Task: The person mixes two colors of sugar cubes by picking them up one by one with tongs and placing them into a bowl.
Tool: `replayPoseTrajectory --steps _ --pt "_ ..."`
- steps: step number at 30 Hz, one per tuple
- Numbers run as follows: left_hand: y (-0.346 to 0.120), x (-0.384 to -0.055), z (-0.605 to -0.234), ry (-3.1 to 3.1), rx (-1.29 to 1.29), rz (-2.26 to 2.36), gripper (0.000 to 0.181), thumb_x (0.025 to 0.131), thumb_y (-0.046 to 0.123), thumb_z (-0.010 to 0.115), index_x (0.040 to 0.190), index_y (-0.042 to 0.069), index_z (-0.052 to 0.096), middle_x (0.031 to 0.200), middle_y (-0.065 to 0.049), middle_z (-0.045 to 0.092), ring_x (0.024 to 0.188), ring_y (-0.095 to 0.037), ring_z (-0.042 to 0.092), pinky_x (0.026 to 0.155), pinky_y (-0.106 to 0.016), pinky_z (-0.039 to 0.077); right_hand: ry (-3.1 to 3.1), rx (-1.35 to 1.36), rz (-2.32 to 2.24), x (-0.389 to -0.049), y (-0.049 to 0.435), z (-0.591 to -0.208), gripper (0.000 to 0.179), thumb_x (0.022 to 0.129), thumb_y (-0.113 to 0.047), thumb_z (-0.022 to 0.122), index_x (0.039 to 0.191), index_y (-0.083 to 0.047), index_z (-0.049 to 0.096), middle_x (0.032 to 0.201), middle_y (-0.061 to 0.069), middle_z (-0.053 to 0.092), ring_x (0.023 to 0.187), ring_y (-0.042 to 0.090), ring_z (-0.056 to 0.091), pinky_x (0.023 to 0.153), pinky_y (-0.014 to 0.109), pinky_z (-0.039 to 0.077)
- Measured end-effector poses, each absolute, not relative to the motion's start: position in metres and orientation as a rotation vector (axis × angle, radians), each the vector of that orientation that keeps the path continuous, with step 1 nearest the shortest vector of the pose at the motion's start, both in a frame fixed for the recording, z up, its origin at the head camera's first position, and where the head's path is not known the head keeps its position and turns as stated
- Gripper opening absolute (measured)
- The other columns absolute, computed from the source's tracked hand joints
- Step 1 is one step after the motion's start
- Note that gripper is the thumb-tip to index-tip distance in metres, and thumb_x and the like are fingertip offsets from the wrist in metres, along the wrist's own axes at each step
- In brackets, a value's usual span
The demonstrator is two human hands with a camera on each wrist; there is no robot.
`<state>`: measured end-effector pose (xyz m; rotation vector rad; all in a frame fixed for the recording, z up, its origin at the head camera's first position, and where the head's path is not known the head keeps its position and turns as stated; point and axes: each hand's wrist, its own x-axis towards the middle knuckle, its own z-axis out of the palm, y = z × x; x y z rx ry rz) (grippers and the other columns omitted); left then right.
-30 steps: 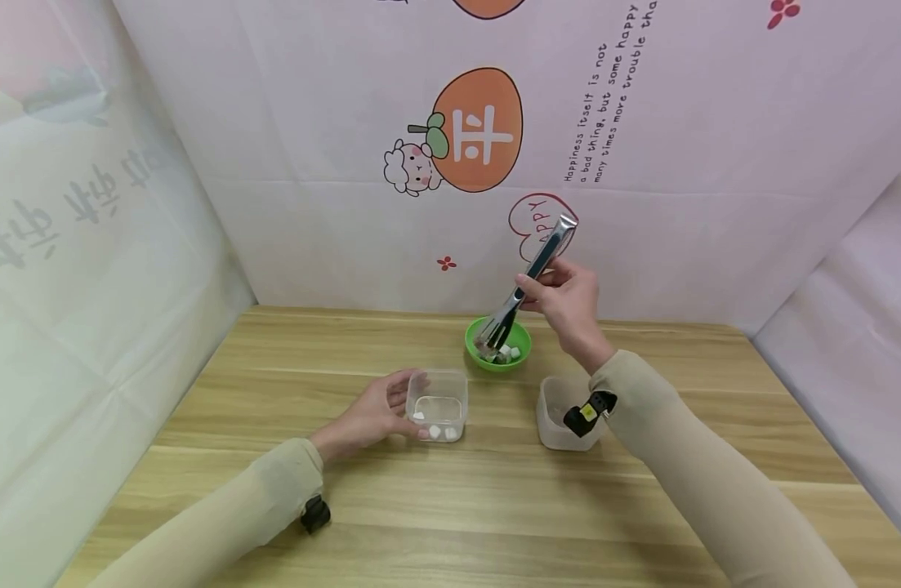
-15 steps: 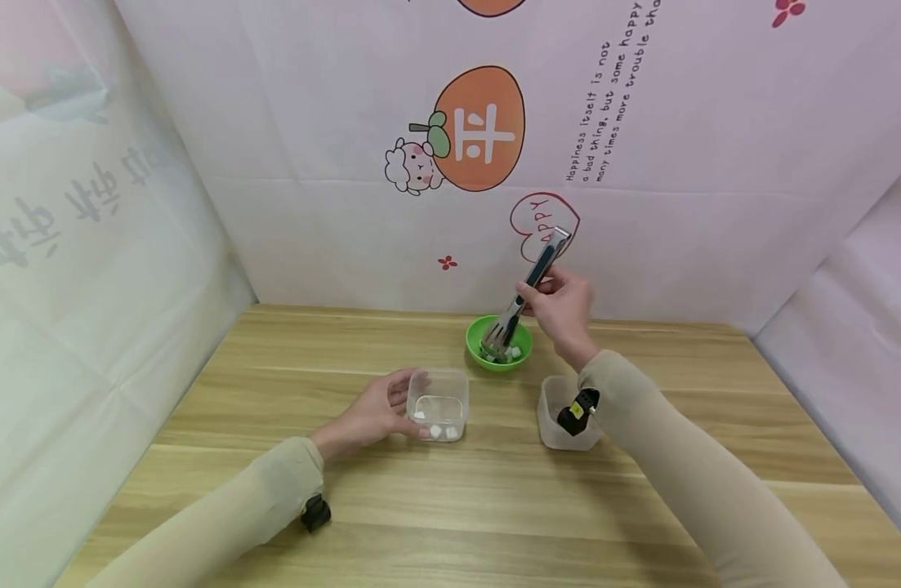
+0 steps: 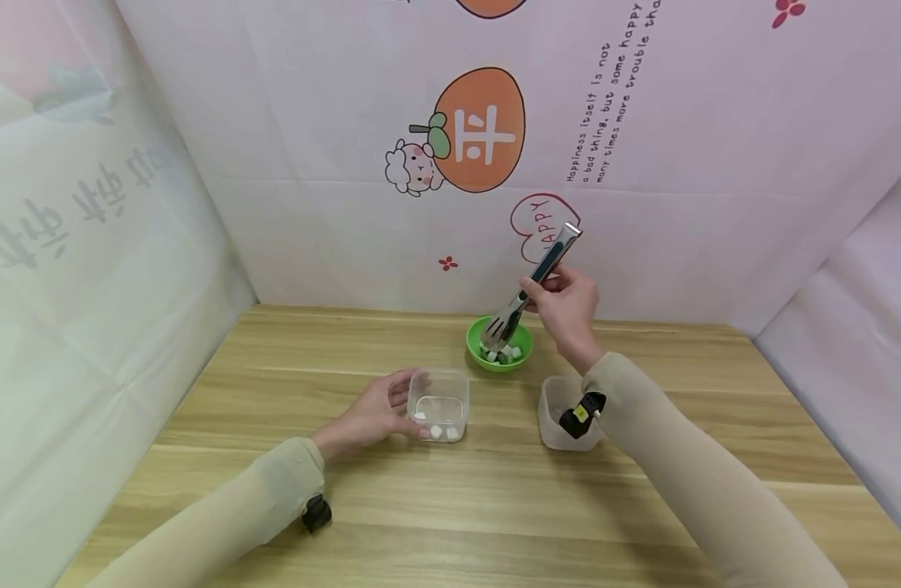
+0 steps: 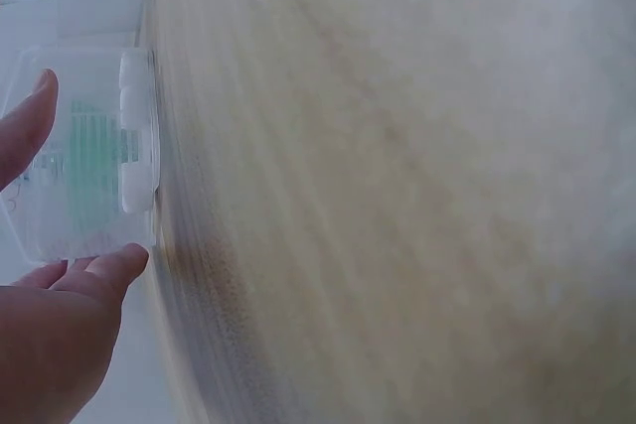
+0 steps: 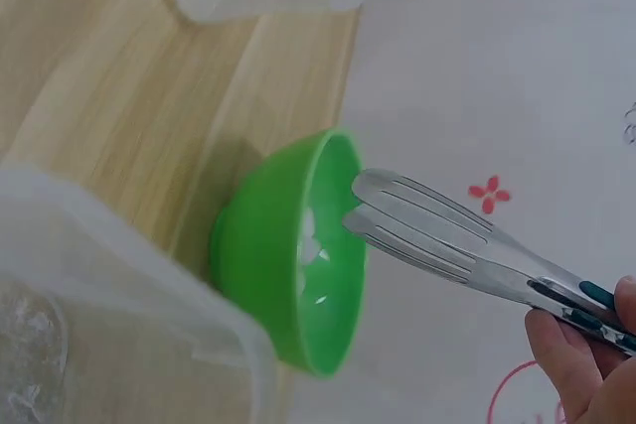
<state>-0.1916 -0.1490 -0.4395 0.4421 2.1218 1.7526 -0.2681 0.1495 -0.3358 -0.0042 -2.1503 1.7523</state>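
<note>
In the head view, my left hand (image 3: 365,415) spans the left side of a clear plastic container (image 3: 461,400), thumb at the near side and fingers behind. Several white cubes (image 3: 452,434) lie on its bottom. My right hand (image 3: 568,306) pinches metal tongs (image 3: 546,265) by their dark grips. The slotted tips point down over a green bowl (image 3: 525,336) that holds several white and dark pieces. In the right wrist view, the tongs (image 5: 427,230) have their tips close together at the rim of the bowl (image 5: 258,235), with nothing visible between them.
A second plastic container (image 3: 560,437) stands under the right wrist, partly hidden by the wrist camera (image 3: 582,414). All rests on a wooden table (image 3: 457,523). A printed white cloth (image 3: 310,229) hangs behind the bowl along the table's back edge.
My right hand dipped the tongs further into the bowl, then lifted them slightly. The left hand and its container have stayed in place.
</note>
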Motion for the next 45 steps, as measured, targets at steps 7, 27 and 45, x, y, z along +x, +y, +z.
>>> replayPoseTrajectory --steps 7,27,45 --pt "-0.150 -0.191 -0.440 2.112 0.460 1.756 0.101 0.077 -0.004 0.091 0.160 -0.006 0.033 0.160 -0.024 0.043 0.147 -0.041 0.041 0.118 -0.039 0.042 -2.055 0.147 1.858 -0.246 0.139 -0.322 0.024 0.092 -0.005 0.083 0.111 0.004 0.071 0.091 0.018 0.070 0.071 0.023 0.074 0.072 0.040 0.068" --pt "-0.149 -0.191 -0.440 2.116 0.469 1.754 0.100 0.077 -0.004 0.090 0.160 -0.005 0.034 0.159 -0.025 0.043 0.145 -0.042 0.045 0.118 -0.039 0.043 -2.148 0.382 1.907 -0.210 0.098 -0.340 0.016 0.091 0.002 0.080 0.102 0.007 0.070 0.088 0.018 0.072 0.074 0.028 0.074 0.069 0.037 0.068" --pt "-0.150 -0.191 -0.439 2.140 0.473 1.726 0.096 0.080 -0.002 0.090 0.160 -0.001 0.036 0.159 -0.020 0.046 0.144 -0.037 0.047 0.120 -0.044 0.041 -2.330 0.519 1.785 -0.209 0.078 -0.370 0.017 0.090 -0.001 0.084 0.103 -0.001 0.074 0.084 0.009 0.072 0.072 0.023 0.070 0.062 0.029 0.064"
